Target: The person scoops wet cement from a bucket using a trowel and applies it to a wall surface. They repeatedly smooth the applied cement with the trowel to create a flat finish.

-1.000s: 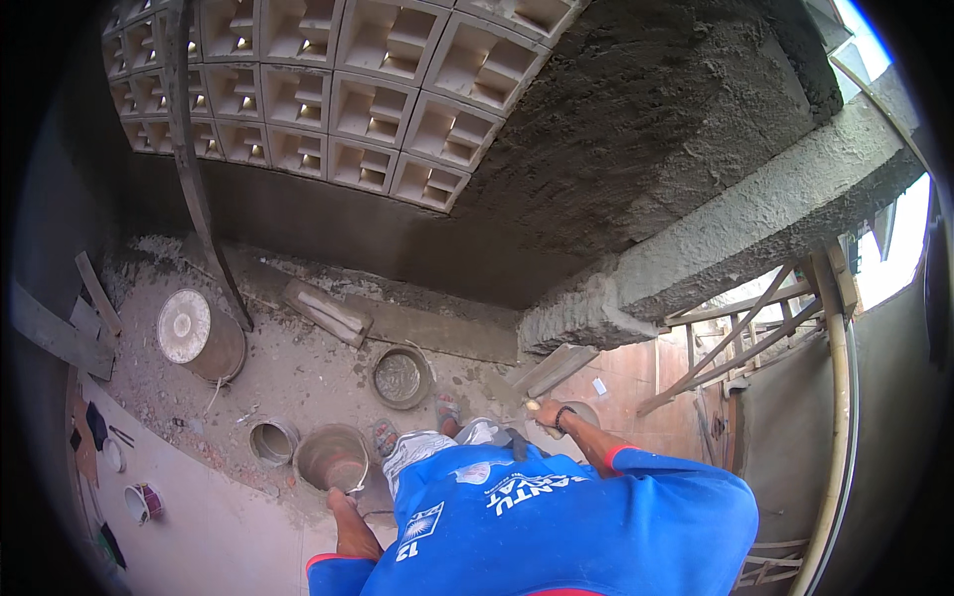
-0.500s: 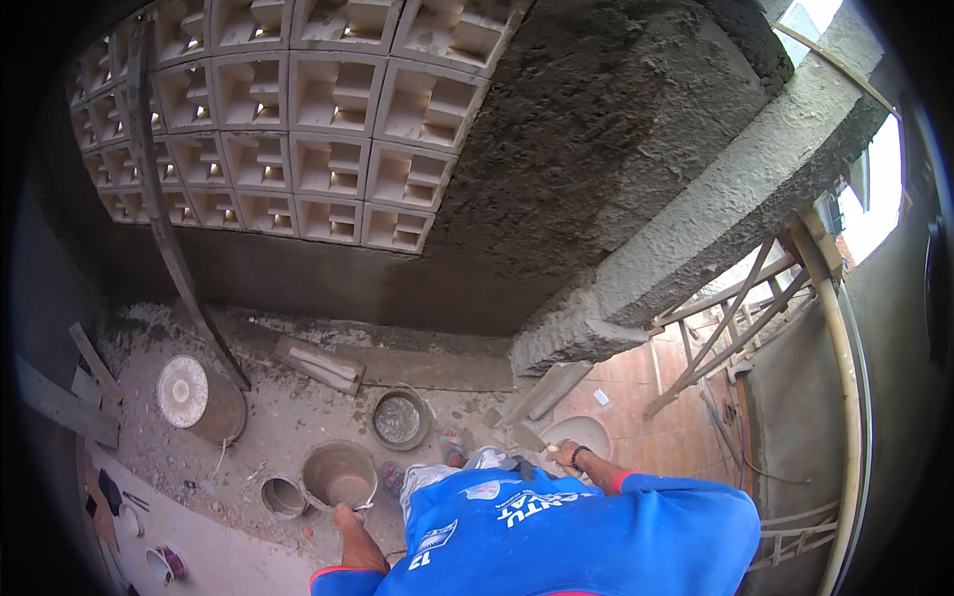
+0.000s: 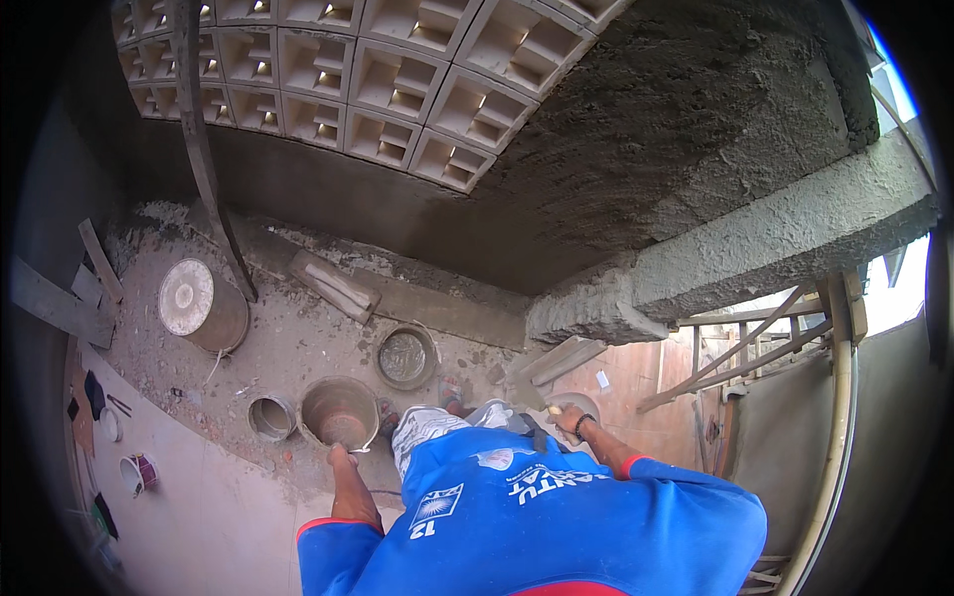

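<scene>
My left hand (image 3: 341, 456) is closed at the near rim of a large grey mortar bucket (image 3: 320, 399), which appears to have only residue inside. In my right hand (image 3: 569, 418) is a trowel (image 3: 528, 395), gripped by its light handle with the blade pointing left and away. A dark band circles that wrist. Just left of the large bucket stands a smaller bucket (image 3: 287, 425). Beyond my feet is a round tub (image 3: 429, 359) with something grey and wet in it. A pale round basin (image 3: 584, 400) lies partly hidden behind my right hand.
A tall drum (image 3: 224, 323) stands at the left near a leaning wooden pole (image 3: 204, 169). Planks (image 3: 333, 283) lie along the freshly plastered wall (image 3: 397, 209) under ventilation blocks (image 3: 383, 134). A rough concrete beam (image 3: 755, 238) juts in at right. A paint pail (image 3: 146, 473) sits lower left.
The view has tilted downward and shifted, so the wall blocks sit higher. My left hand stays at the large bucket's rim and my right keeps hold of the trowel.
</scene>
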Demonstrator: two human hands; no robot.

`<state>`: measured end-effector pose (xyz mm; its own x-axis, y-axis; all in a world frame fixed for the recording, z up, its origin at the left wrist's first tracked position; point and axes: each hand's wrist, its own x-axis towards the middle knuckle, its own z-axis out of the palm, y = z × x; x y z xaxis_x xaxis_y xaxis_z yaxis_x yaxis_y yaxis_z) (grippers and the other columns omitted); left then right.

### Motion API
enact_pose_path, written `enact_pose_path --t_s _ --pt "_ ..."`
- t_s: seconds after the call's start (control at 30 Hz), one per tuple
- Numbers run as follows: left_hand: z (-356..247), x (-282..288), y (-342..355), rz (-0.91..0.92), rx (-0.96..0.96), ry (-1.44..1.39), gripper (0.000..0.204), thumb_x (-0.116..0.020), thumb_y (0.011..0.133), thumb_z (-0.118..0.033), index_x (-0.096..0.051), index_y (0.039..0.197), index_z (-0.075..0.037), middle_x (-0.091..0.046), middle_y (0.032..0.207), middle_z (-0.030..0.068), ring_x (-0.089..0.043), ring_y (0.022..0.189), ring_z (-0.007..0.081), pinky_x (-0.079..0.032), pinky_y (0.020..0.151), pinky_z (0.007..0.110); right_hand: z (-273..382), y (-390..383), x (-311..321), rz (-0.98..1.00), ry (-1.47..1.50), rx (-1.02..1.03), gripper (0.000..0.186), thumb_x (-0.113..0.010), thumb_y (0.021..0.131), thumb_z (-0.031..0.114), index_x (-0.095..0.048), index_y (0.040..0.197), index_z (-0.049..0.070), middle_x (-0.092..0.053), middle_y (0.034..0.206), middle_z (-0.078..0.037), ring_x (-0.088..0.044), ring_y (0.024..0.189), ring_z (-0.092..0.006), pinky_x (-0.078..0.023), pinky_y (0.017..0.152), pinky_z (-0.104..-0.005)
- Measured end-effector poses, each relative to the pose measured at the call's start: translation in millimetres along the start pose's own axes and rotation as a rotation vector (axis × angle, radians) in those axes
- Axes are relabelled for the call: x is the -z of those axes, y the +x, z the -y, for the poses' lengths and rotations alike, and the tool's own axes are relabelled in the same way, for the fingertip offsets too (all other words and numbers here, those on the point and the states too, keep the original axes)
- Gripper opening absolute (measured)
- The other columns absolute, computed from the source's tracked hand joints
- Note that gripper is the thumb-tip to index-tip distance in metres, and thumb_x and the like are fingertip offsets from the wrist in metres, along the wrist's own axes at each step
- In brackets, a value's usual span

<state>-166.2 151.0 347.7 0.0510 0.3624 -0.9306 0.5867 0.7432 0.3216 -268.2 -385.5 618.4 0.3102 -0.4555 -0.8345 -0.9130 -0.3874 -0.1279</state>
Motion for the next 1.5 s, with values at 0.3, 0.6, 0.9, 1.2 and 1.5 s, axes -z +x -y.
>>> enact_pose_path --t_s 0.3,0.6,0.9,1.2,1.5 --pt "68 32 132 0.034 0.119 -0.101 0.048 -0.044 0.084 0.003 -0.044 0.131 0.005 -0.052 0.128 0.0243 -0.060 0.108 0.0435 -0.051 0.084 0.066 31 12 8 0.138 -0.215 -0.010 0.035 -0.073 0.080 0.026 -0.059 0.098 0.000 -0.062 0.069 -0.009 -0.062 0.054 -0.0201 -0.050 0.046 -0.0341" --pt "50 16 181 0.021 0.017 -0.226 0.032 -0.040 0.078 0.007 -0.049 0.109 0.001 -0.052 0.100 0.0168 -0.058 0.087 0.0352 -0.057 0.075 0.056 30 80 -41 0.206 -0.146 -0.009 0.030 -0.065 0.083 0.018 -0.053 0.100 -0.003 -0.059 0.069 -0.011 -0.059 0.050 -0.0175 -0.047 0.043 -0.0318" --pt "25 -70 246 0.203 0.023 -0.446 0.033 -0.037 0.078 0.007 -0.044 0.111 0.007 -0.052 0.115 0.0246 -0.057 0.107 0.0467 -0.050 0.095 0.062 152 233 -153 0.132 -0.863 0.641 0.050 -0.062 0.079 0.021 -0.049 0.118 -0.007 -0.065 0.098 -0.030 -0.062 0.097 -0.0452 -0.050 0.086 -0.0501" --pt "28 -117 301 0.068 -0.060 -0.295 0.036 -0.044 0.086 0.004 -0.040 0.122 0.009 -0.050 0.125 0.0254 -0.056 0.110 0.0420 -0.049 0.095 0.056 271 418 -278 0.066 -0.988 0.631 0.027 -0.053 0.086 0.013 -0.066 0.105 -0.002 -0.067 0.102 -0.025 -0.065 0.101 -0.0375 -0.053 0.085 -0.0451" --pt "61 -192 143 0.159 -0.783 0.552 0.063 -0.061 0.084 0.002 -0.031 0.140 0.006 -0.044 0.135 0.0250 -0.046 0.124 0.0317 -0.039 0.103 0.041 238 392 -274 0.274 -1.295 0.702 0.019 -0.060 0.087 0.012 -0.068 0.100 0.001 -0.069 0.103 -0.018 -0.068 0.098 -0.0316 -0.056 0.081 -0.0370"
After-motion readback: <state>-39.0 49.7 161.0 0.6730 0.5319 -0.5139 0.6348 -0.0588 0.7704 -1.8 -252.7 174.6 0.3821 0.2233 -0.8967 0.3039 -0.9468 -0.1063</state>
